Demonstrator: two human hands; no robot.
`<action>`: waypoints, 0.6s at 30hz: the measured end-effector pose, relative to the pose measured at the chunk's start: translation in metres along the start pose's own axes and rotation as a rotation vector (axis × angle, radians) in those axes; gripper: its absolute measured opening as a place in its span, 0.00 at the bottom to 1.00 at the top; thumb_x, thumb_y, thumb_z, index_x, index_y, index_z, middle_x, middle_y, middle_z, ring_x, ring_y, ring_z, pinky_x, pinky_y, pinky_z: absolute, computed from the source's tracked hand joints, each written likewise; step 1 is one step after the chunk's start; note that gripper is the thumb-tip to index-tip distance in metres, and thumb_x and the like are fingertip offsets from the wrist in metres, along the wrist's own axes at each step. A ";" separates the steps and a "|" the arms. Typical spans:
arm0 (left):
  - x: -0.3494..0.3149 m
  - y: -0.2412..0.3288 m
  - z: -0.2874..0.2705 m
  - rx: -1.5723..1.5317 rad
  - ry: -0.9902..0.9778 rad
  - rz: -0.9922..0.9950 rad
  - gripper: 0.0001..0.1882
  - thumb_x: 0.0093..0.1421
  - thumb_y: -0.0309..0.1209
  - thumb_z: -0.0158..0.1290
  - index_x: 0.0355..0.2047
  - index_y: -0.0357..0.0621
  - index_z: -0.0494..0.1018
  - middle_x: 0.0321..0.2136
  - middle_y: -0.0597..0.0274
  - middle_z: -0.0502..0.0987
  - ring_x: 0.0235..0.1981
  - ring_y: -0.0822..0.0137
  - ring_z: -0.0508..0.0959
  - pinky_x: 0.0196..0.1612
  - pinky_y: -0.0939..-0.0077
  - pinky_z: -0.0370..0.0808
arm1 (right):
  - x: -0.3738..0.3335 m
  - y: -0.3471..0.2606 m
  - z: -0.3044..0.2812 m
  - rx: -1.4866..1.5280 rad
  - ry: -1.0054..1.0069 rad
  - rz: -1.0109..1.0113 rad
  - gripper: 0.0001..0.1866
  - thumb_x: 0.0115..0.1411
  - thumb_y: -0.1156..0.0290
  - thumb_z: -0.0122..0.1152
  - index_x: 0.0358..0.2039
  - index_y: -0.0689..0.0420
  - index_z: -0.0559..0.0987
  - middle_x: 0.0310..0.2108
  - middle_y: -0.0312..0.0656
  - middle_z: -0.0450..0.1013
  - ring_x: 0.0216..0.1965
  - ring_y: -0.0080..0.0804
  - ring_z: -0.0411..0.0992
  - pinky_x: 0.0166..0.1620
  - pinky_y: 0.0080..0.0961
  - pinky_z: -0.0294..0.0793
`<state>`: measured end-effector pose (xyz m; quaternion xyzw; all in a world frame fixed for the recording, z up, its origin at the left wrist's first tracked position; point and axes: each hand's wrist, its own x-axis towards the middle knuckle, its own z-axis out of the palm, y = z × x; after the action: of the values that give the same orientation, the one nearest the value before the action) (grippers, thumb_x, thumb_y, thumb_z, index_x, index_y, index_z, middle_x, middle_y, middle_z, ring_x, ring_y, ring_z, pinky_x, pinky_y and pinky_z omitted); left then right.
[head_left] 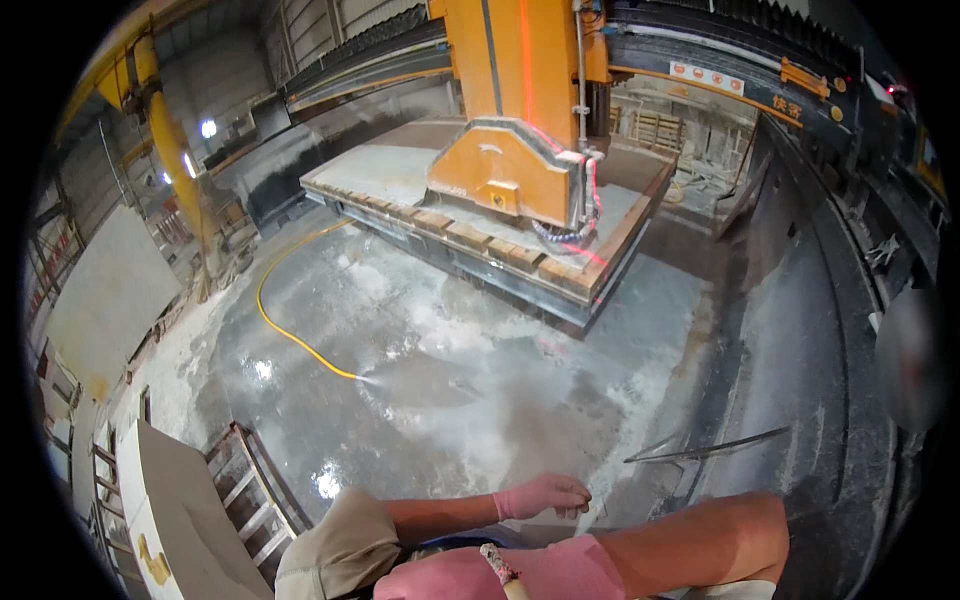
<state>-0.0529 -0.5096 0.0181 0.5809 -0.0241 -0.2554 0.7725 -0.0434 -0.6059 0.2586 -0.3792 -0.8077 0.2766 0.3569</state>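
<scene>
My left hand point(545, 497), in a pink glove, is in front of my body at the lower middle. Its fingers are curled together, and nothing shows in them. The bare right forearm point(690, 545) bends inward from the lower right and ends in a pink glove point(570, 572), which I take for my right hand. Its fingers are hidden or cut off at the lower edge. In front of that pink area, very near the camera, sticks up a cigarette point(514, 588) with an ashy tip. Neither hand touches the machine or the hose.
Ahead, an orange bridge saw point(500, 175) stands over a pale slab point(370, 165) on a timber-edged table point(440, 240). Red laser light crosses it. A yellow hose point(285, 335) sprays water over the wet floor point(330, 270). A metal ladder-like frame point(250, 495) is at lower left; a dark strip point(710, 448) at right.
</scene>
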 end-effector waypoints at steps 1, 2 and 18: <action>-0.002 -0.004 -0.003 0.016 0.019 0.010 0.16 0.68 0.35 0.54 0.50 0.37 0.76 0.40 0.64 0.81 0.36 0.74 0.78 0.37 0.78 0.74 | 0.001 0.004 -0.005 0.005 -0.021 -0.022 0.23 0.56 0.64 0.66 0.50 0.61 0.76 0.41 0.45 0.75 0.42 0.43 0.76 0.43 0.32 0.75; -0.008 -0.004 -0.006 -0.003 0.076 -0.012 0.16 0.68 0.35 0.53 0.50 0.36 0.76 0.41 0.63 0.81 0.36 0.74 0.78 0.38 0.78 0.74 | 0.001 0.009 -0.010 0.010 -0.034 -0.044 0.23 0.56 0.64 0.66 0.50 0.61 0.76 0.41 0.45 0.75 0.42 0.43 0.76 0.43 0.32 0.75; 0.048 0.056 -0.105 -0.149 0.075 0.069 0.18 0.67 0.36 0.52 0.50 0.35 0.75 0.42 0.60 0.80 0.39 0.70 0.78 0.44 0.75 0.73 | 0.038 0.070 -0.102 -0.176 -0.049 0.171 0.20 0.55 0.64 0.65 0.45 0.60 0.76 0.38 0.45 0.74 0.40 0.44 0.75 0.43 0.34 0.75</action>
<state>0.0443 -0.4255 0.0227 0.5296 0.0041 -0.2078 0.8224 0.0481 -0.5180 0.2826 -0.4697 -0.8020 0.2435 0.2774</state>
